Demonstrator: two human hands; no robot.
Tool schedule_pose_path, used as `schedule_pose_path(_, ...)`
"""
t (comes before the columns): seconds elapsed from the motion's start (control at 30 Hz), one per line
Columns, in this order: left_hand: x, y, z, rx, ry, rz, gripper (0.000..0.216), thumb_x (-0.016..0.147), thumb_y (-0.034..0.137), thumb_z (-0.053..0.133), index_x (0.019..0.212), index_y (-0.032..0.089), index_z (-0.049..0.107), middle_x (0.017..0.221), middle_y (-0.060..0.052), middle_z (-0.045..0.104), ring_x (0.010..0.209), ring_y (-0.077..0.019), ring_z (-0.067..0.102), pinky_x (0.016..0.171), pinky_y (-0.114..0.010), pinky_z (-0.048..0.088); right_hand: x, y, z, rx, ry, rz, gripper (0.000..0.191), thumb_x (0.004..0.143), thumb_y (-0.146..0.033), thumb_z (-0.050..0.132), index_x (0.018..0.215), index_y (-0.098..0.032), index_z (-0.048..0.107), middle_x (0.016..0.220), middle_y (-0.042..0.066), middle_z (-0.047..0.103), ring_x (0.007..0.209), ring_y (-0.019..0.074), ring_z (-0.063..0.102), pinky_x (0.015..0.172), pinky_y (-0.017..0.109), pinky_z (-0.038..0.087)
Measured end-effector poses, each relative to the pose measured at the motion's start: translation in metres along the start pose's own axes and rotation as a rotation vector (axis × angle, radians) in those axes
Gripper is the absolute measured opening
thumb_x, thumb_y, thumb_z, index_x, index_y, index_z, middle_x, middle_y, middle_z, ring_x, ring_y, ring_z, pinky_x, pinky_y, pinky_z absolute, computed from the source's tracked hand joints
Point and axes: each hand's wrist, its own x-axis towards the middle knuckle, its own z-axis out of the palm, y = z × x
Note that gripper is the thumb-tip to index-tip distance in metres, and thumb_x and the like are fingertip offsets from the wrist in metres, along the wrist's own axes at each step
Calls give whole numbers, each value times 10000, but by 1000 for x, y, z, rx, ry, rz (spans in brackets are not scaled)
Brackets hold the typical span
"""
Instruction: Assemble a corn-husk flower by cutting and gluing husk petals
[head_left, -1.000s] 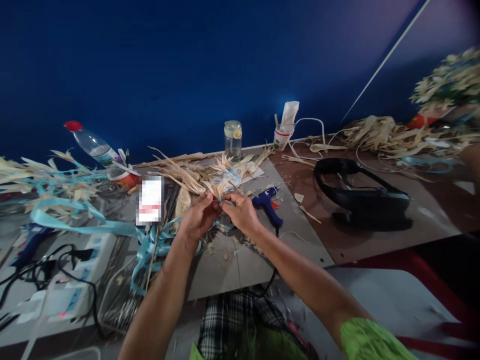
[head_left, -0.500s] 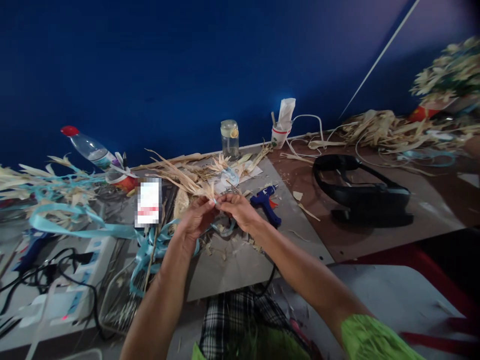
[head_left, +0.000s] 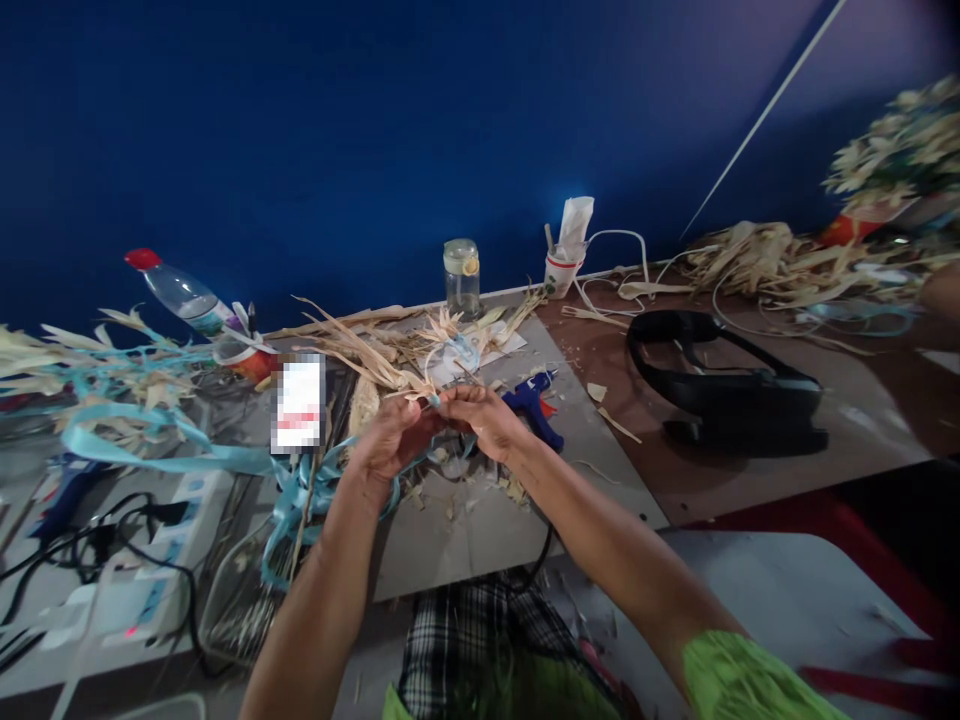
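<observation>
Over the grey board, my left hand (head_left: 391, 438) pinches a small pale corn husk flower (head_left: 417, 389) between thumb and fingers. Right against it, my right hand (head_left: 484, 415) is closed with its fingertips on a bit of light blue ribbon (head_left: 433, 399) at the flower's base. The fingers partly hide how the ribbon is wound. More blue ribbon (head_left: 296, 500) lies in loops left of my left wrist. A blue glue gun (head_left: 538, 408) rests just right of my right hand. Dry corn husk strips (head_left: 352, 345) spread behind both hands.
A phone (head_left: 298, 405) stands left of my hands, near a white power strip (head_left: 154, 590) with black cords. At the back are a glass jar (head_left: 461, 280), a paper cup (head_left: 562, 270) and a tilted plastic bottle (head_left: 184, 297). A black strapped headset (head_left: 731, 390) lies right.
My right fingertips have shifted slightly at the flower's base, and more blue ribbon shows there. My left fingers have opened out a little below it. The rest is unchanged.
</observation>
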Motion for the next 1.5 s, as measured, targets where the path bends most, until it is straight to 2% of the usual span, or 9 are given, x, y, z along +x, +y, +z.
schedule_pose_path(0.07,0,-2,1,-11,54,14,372,591,291,766,919,140,678,840,-78,678,763,-178,619,715,-302,478,0,-1,0,33,4,1,228,519,-288,738,616,-158,579,541,-44,536,507,73,434,524,219,314)
schedule_pose_path(0.23,1,-4,3,1,178,65,162,580,173,764,719,145,685,754,-47,685,692,-140,618,686,-262,471,2,0,1,15,-12,1,212,521,-272,724,590,-151,565,461,-75,445,428,44,299,468,226,208)
schedule_pose_path(0.43,5,-1,0,20,168,-2,159,595,172,755,707,112,660,703,-43,661,653,-119,599,678,-245,460,1,2,3,-118,-39,-3,182,554,-284,680,631,-142,595,497,-62,480,448,47,300,465,228,171)
schedule_pose_path(0.57,5,-1,-2,18,100,-59,172,604,190,746,711,104,643,690,-56,647,637,-142,596,673,-286,465,-2,0,3,-122,-95,37,176,558,-276,668,663,-145,616,490,-68,471,444,48,294,467,222,180)
schedule_pose_path(0.77,1,1,6,-12,-20,7,261,606,282,754,794,133,650,806,-64,661,743,-167,608,740,-308,473,-1,1,6,-79,-65,-5,214,530,-296,724,598,-140,594,501,-62,500,493,58,386,522,219,270)
schedule_pose_path(0.9,4,-3,3,0,117,35,217,605,183,752,799,131,670,769,-43,675,722,-127,608,725,-250,462,3,5,4,-114,-10,-54,250,524,-314,747,600,-140,584,525,-58,516,533,66,413,563,223,304)
schedule_pose_path(1.03,6,-2,-1,-85,287,13,208,541,186,791,692,121,664,686,-20,659,643,-100,588,675,-227,469,4,4,-2,-129,-19,5,272,580,-364,722,611,-144,566,451,-80,417,445,49,299,472,228,206)
schedule_pose_path(1.23,6,2,-4,-113,188,-41,203,554,218,778,688,110,669,566,6,578,488,-49,459,607,-215,468,6,4,-6,-14,-146,133,274,562,-340,734,625,-137,561,418,-97,349,397,27,165,437,235,91)
schedule_pose_path(1.5,1,3,1,-68,172,-2,163,615,157,716,761,112,658,634,-14,588,552,-70,502,671,-241,473,4,3,-2,-11,-64,87,225,560,-302,712,566,-148,547,380,-99,325,384,34,183,418,222,124)
